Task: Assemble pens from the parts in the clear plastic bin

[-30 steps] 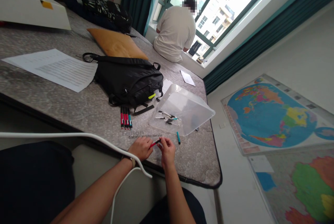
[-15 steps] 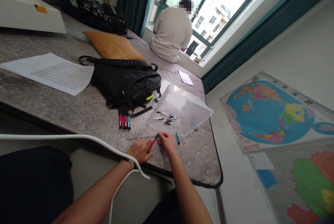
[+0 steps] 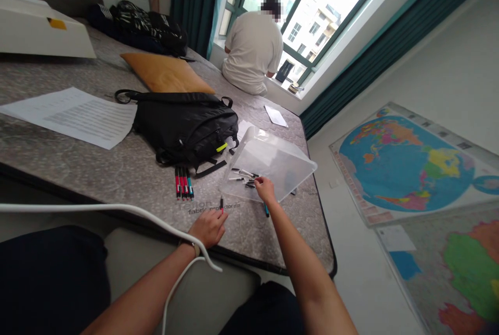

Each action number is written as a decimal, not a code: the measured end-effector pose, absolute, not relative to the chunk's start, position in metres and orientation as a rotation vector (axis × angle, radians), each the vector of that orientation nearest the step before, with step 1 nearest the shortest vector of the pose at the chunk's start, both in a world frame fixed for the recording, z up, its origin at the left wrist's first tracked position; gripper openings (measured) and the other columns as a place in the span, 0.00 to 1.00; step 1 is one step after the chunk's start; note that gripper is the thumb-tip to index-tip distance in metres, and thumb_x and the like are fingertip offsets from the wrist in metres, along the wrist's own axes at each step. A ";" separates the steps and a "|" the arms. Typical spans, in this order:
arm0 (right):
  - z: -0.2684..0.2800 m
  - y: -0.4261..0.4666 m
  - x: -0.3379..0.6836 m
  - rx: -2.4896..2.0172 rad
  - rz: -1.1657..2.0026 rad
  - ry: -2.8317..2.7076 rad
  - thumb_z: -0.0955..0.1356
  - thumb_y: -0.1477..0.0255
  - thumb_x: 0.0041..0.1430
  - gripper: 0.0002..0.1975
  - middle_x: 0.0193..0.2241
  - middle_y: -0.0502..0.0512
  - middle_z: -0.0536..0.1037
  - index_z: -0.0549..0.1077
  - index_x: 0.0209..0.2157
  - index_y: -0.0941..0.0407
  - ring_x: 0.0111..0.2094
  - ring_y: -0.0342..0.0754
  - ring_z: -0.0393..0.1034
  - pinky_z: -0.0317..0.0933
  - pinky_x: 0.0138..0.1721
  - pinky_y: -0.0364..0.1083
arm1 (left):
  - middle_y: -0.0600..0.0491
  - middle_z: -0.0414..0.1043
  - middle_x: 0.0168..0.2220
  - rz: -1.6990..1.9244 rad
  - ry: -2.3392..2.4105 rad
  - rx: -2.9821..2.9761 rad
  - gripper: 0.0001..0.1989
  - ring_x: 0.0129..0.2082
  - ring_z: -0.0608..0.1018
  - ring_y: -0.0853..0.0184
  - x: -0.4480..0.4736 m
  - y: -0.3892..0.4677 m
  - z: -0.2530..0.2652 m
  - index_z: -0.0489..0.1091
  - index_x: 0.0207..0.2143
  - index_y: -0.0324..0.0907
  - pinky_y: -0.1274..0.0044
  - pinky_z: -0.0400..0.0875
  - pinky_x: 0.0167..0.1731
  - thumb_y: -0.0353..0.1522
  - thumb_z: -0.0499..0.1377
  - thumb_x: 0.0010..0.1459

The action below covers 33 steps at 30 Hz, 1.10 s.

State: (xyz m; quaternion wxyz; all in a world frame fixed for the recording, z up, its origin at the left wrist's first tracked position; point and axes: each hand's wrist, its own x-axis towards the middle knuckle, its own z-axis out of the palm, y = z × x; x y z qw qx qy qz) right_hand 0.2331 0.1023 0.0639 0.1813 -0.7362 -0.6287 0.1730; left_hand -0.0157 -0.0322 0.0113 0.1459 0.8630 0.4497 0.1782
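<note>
My left hand (image 3: 208,227) rests on the mattress, its fingers closed on a red and black pen (image 3: 222,205) whose bare tip points away from me. My right hand (image 3: 264,189) is over the near side of a clear plastic box (image 3: 288,160), fingertips pinched together among loose black and white pen parts (image 3: 244,174). What those fingers hold, if anything, is too small to make out. Partly behind my right wrist lies a teal pen piece (image 3: 266,210). Several red and teal pens (image 3: 184,183) lie side by side left of the box.
Behind the pens sits a black backpack (image 3: 187,127), with a printed sheet (image 3: 78,116) and a brown envelope (image 3: 167,73) near it. A white cable (image 3: 128,206) crosses before my left wrist. A person (image 3: 253,49) sits by the window, back turned. Maps hang on the right wall.
My right hand has left the pen at my left hand and moved forward and right to the box. My left hand keeps the pen, now turned more upright in view.
</note>
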 end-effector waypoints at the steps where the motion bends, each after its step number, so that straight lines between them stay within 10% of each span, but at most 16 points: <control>1: 0.066 0.110 0.238 -2.123 0.436 -1.797 0.64 0.72 0.60 0.13 0.41 0.61 0.81 0.79 0.42 0.58 0.44 0.53 0.75 0.65 0.47 0.48 | 0.48 0.72 0.41 0.503 1.296 2.480 0.14 0.42 0.71 0.57 -0.016 -0.032 0.012 0.68 0.47 0.43 0.67 0.61 0.43 0.29 0.53 0.59; 33: 0.058 0.161 0.210 -2.276 0.244 -2.471 0.62 0.75 0.65 0.14 0.48 0.64 0.78 0.78 0.46 0.56 0.50 0.52 0.72 0.60 0.48 0.44 | 0.47 0.73 0.42 0.506 1.366 2.499 0.16 0.41 0.72 0.58 -0.011 -0.033 0.016 0.68 0.51 0.44 0.67 0.64 0.41 0.32 0.52 0.61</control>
